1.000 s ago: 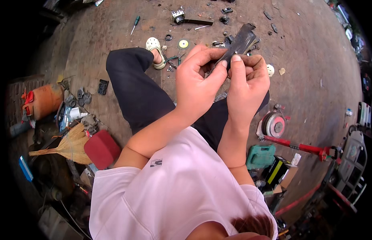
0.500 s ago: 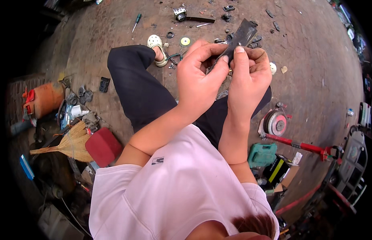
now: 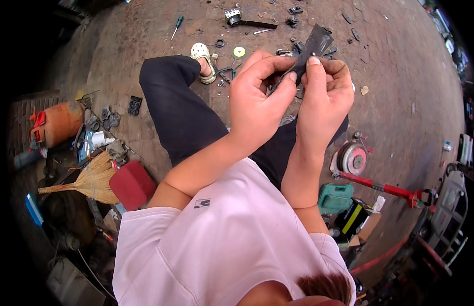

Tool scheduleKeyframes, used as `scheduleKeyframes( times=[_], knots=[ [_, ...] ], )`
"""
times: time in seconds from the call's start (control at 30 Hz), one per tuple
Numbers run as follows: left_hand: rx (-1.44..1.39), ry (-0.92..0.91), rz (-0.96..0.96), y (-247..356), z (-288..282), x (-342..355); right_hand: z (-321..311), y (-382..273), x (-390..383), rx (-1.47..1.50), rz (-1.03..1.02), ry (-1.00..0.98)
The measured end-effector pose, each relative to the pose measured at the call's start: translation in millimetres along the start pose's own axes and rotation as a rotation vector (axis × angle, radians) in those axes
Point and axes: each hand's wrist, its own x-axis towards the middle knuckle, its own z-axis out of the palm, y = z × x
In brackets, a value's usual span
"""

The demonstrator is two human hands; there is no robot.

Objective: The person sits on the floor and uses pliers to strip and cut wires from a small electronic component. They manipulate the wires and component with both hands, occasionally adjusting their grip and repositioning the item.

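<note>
I'm seeing left hand (image 3: 258, 97) and right hand (image 3: 324, 102) both pinching a flat, black, plastic-looking strip (image 3: 315, 42) over the dusty brown floor (image 3: 395, 92). Step's looking like two-handed fingertip work; next move is probably calling for steady left grip, fine right-thumb control.

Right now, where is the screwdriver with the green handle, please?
In the head view, the screwdriver lies on the floor, left of the upper middle, above the left foot's white clog and left of the metal block.
</note>
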Motion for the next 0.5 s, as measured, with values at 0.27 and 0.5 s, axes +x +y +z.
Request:
scheduleKeyframes(
  times=[0.27,0.5],
  knots=[
    [-0.025,0.016,0.007,-1,-1,3,-1,0,0,0.04,0.019,-0.032],
    [-0.062,0.011,-0.048,1,0,3,-1,4,0,-0.026,0.014,0.003]
  ],
)
